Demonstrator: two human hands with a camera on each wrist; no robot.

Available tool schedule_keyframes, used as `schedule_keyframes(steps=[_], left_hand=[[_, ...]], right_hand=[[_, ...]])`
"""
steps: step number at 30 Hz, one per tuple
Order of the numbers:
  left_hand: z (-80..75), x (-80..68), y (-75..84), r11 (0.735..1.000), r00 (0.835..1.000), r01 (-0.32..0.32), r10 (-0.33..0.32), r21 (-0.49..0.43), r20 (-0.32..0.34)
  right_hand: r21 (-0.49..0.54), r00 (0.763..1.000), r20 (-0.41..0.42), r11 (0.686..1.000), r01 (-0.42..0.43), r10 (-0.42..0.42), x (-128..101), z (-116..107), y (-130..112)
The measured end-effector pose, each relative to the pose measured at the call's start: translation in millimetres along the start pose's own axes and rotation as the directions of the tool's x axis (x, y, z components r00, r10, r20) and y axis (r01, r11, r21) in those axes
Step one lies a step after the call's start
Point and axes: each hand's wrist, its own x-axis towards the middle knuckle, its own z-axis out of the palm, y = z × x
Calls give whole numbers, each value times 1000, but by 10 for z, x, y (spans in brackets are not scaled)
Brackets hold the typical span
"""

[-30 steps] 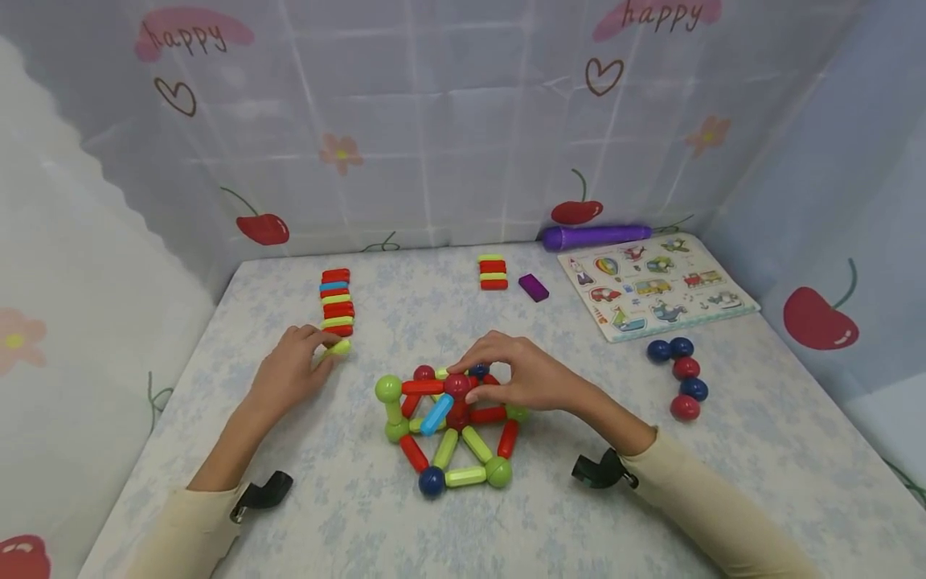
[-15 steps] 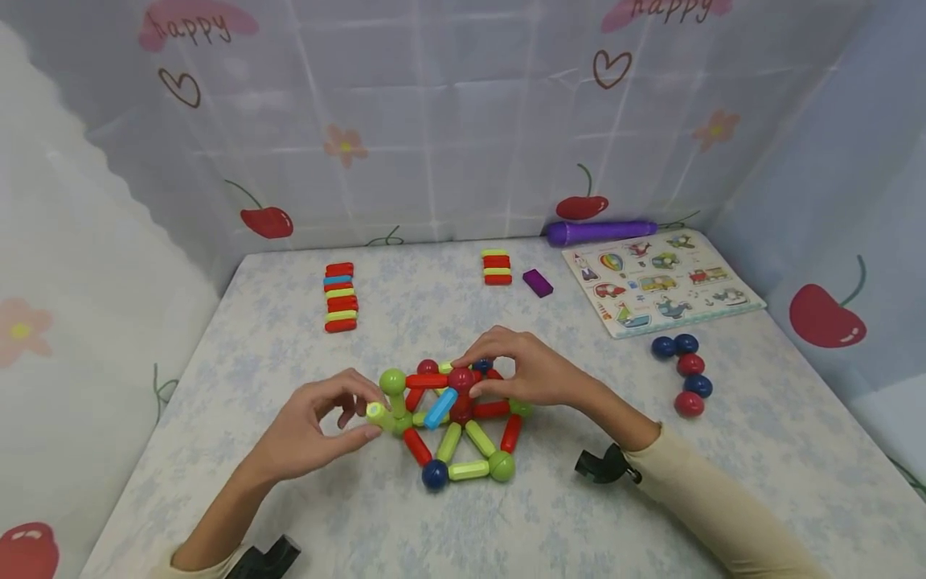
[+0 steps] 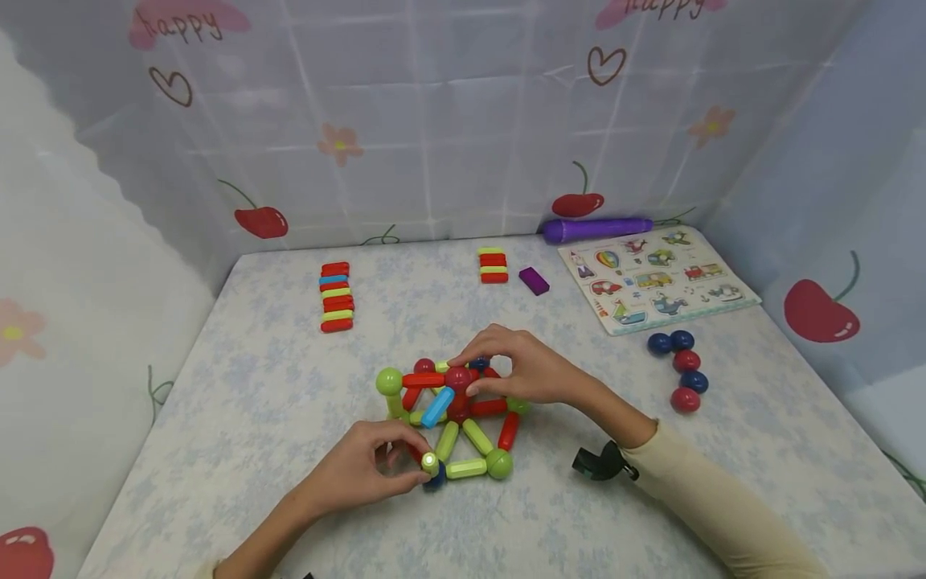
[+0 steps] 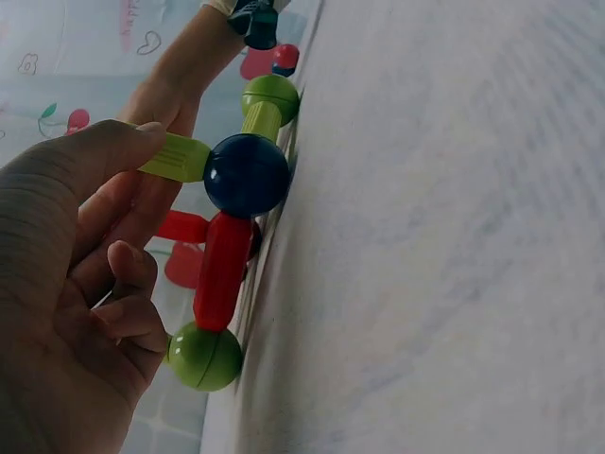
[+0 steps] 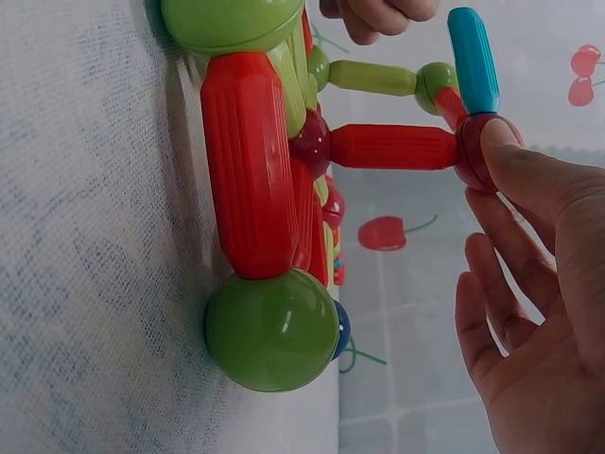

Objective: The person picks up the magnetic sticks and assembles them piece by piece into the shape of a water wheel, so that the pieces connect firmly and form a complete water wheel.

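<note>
Left hand [image 3: 362,470]: it's pinching a short lime-green rod [image 3: 430,461] in a thumb-and-finger grip, the rod's far end touching the dark blue ball [image 3: 436,477] at the near corner of the build.
Right hand [image 3: 524,371]: fingertips are closing in a grip on the dark red ball [image 3: 457,378] at the top of the build, palm hovering over the far side.
Build [image 3: 452,418]: a rod-and-ball frame is sitting mid-surface, red and green rods radiating out, a light blue rod [image 3: 437,407] leaning up to the top ball, green balls at the corners.
Surface [image 3: 253,402]: pale floral cloth is covering it.
Around, left: a stack of spare rods [image 3: 336,296] is lying well apart toward the far-left.
Around, far: a smaller rod stack [image 3: 493,265], a purple block [image 3: 534,281] just beside it, and a purple pen-shaped thing [image 3: 596,230] by the back wall.
Around, right: a picture puzzle board [image 3: 654,277] and a curved chain of blue and red balls [image 3: 682,370] near it.
In the way: the right hand is hiding the build's far edge; the left fingers are covering part of the near red rod.
</note>
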Motion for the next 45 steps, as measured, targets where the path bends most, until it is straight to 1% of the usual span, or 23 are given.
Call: schedule_keyframes(steps=[7,10,12,13,15,16,17,18,19,20,21,22,23,25,27,29,32,34,36,37,39,42,45], left_hand=[[0,47,2,1000,1000,7,-7,16,10],[-38,58,27,999,1000,-13,12,40,29],[-105,54,46,998,999,-39,36,57,41],[-154,53,54,996,998,-58,56,63,35],[-283,61,73,991,994,-106,107,86,-9],[-354,75,79,986,989,-131,137,108,-52],[-425,98,82,978,980,-158,172,135,-101],[-491,131,80,969,967,-181,207,169,-149],[-552,170,79,959,955,-186,227,212,-190],[-603,213,74,949,946,-183,241,259,-216],[-646,260,67,937,942,-175,249,302,-226],[-679,305,57,927,944,-161,245,339,-222],[-702,347,44,919,950,-154,239,364,-200],[-723,412,16,911,968,-134,204,391,-144],[-716,447,-18,912,979,-128,178,389,-95],[-701,452,-47,918,985,-124,161,376,-68],[-699,429,-82,926,987,-119,151,358,-61],[-721,406,-96,932,986,-118,151,343,-71],[-753,382,-113,937,985,-116,152,328,-86],[-770,372,-121,940,984,-114,152,323,-93],[-797,357,-139,943,983,-111,150,315,-102],[-817,340,-158,946,984,-104,142,307,-103],[-820,335,-165,948,985,-101,137,301,-103]], right_hand=[[-8,1000,-9,1000,-8,8,-27,-24,-31],[-11,1000,-10,1000,-14,14,-41,-32,-40],[-15,1000,-10,1000,-22,22,-51,-36,-50],[-15,1000,-9,1000,-25,25,-55,-36,-51],[-19,999,-7,999,-36,36,-62,-38,-55],[-23,999,-6,999,-40,40,-66,-41,-62],[-27,999,-4,999,-44,44,-69,-44,-65],[-34,999,-2,998,-48,48,-74,-50,-67],[-44,999,-1,998,-53,53,-81,-59,-70],[-54,998,-2,997,-60,60,-92,-76,-79],[-67,998,-7,995,-70,69,-113,-100,-91],[-82,997,-15,993,-83,82,-142,-133,-107],[-100,995,-26,990,-100,98,-185,-174,-121],[-143,989,-53,979,-142,136,-320,-291,-160],[-205,979,-87,958,-199,185,-525,-445,-192],[-280,963,-129,923,-264,236,-794,-618,-212],[-388,925,-203,842,-376,320,-1270,-876,-225],[-433,894,-257,784,-446,367,-1585,-1013,-227],[-464,870,-292,737,-492,397,-1867,-1105,-204],[-473,860,-303,719,-509,410,-1989,-1131,-190],[-485,844,-324,692,-536,427,-2203,-1146,-147],[-478,833,-338,682,-553,439,-2417,-1109,-81],[-456,822,-349,685,-568,450,-2506,-1039,-29]])
